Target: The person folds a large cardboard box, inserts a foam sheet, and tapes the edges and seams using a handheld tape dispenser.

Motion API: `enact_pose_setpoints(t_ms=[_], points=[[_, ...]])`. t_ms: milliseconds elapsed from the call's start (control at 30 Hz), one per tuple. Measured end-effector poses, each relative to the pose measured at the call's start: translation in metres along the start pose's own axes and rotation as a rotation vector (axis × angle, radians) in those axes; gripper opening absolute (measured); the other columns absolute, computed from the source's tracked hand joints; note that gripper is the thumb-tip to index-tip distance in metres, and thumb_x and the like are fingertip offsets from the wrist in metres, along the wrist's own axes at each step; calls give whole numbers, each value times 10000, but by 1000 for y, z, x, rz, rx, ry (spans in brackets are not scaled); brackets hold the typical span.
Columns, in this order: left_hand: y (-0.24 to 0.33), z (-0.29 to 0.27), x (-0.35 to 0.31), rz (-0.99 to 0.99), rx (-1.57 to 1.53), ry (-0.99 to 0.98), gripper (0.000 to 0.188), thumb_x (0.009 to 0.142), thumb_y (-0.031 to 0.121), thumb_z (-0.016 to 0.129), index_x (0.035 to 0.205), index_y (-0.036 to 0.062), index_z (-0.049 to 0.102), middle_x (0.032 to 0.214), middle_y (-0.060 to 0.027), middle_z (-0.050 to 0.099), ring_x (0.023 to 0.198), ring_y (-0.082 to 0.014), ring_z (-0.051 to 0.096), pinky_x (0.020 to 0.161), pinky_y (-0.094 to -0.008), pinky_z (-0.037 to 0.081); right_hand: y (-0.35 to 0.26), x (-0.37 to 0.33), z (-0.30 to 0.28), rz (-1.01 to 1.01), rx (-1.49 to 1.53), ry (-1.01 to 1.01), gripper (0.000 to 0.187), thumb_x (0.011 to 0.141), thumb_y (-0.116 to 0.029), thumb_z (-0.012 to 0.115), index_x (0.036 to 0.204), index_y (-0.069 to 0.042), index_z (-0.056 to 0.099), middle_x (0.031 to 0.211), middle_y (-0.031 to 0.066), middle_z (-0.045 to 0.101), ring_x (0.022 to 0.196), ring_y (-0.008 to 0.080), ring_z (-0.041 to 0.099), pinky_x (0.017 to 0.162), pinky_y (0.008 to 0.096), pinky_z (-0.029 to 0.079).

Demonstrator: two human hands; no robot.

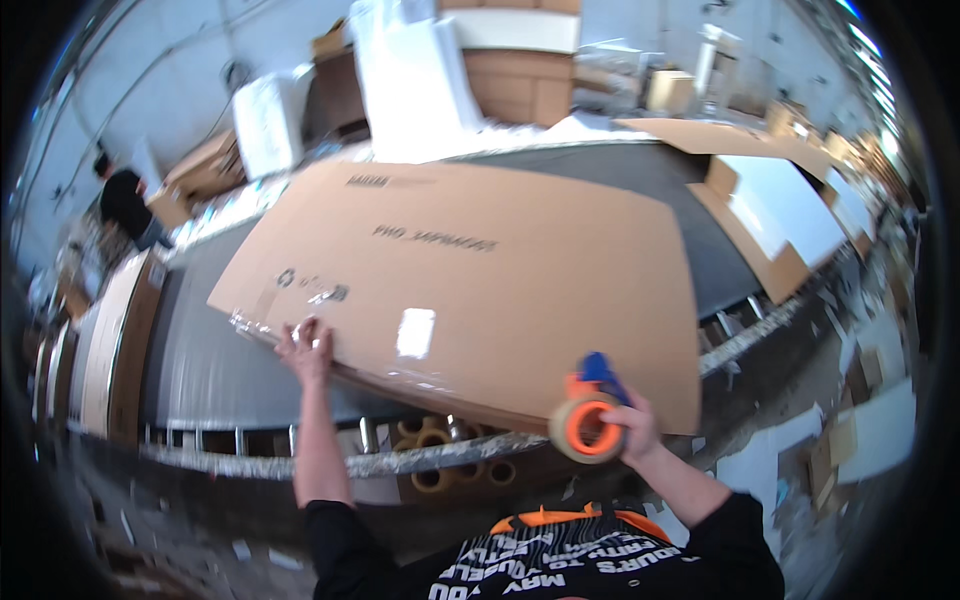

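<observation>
A large flat cardboard box [560,260] lies on a dark conveyor belt in front of me, its top printed with dark marks. Clear tape shows along its near edge. My left hand [307,350] touches that near edge toward the left corner, fingers spread and bent on the cardboard. At the box's near right side, my right hand [638,425] is closed around a tape dispenser [592,410], orange and blue with a roll of tan tape on it. The dispenser overlaps the box's edge in view; whether it touches the box I cannot tell.
The conveyor belt [200,350] has a rough, wrapped near rail. Tape rolls [432,470] sit beneath it. Upright cartons [115,345] stand at the left, an open carton with white panels [785,210] at the right. A person [125,205] stands far left.
</observation>
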State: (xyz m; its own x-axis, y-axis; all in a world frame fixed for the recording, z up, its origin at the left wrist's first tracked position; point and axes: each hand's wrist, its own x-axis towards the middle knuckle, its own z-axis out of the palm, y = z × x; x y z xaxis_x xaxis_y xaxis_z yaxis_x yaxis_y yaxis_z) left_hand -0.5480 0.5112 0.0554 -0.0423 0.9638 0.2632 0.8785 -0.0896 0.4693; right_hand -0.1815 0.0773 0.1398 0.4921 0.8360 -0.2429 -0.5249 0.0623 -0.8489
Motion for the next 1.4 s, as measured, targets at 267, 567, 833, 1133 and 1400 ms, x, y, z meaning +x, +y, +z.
enact_pose_setpoints(t_ms=[267,567,833,1133,1400], points=[[209,-1,-188,522,120,-198,633,868,472,630,1231,-46,631,1245,-249,643,1252,-488,533,1036,-565,452,-36,169,33,-291,-289,123,627,815,-152,685,1391,0,490,1178,76,588,1074,174,563,958,311,459],[315,28,-280,575,217,-359,838,928,643,502,1490,29,403,1561,-148,370,1478,-391,249,1234,-524,119,-46,335,-33,-607,-1441,17,760,863,-611,580,1347,-25,581,1433,235,524,1364,384,447,1149,522,335],[334,11,-276,545,272,-336,780,951,654,467,1483,83,442,1510,-145,415,1435,-379,314,1213,-525,198,-142,471,-113,-366,-1841,283,720,970,-580,457,1470,-61,473,1558,159,417,1431,324,393,1165,515,287],[313,18,-281,549,10,-216,605,970,521,542,1379,75,547,1422,-109,530,1372,-341,417,1183,-465,307,-142,562,-163,-201,-1813,212,734,978,-650,316,1363,-80,570,1384,200,588,1320,385,525,1095,558,370],[227,-24,-282,610,-52,-194,568,900,475,685,1307,86,610,1391,-59,594,1343,-293,496,1119,-418,425,-112,453,-181,-241,-1944,265,665,1003,-595,326,1342,-66,545,1344,225,597,1266,408,559,1030,569,447]])
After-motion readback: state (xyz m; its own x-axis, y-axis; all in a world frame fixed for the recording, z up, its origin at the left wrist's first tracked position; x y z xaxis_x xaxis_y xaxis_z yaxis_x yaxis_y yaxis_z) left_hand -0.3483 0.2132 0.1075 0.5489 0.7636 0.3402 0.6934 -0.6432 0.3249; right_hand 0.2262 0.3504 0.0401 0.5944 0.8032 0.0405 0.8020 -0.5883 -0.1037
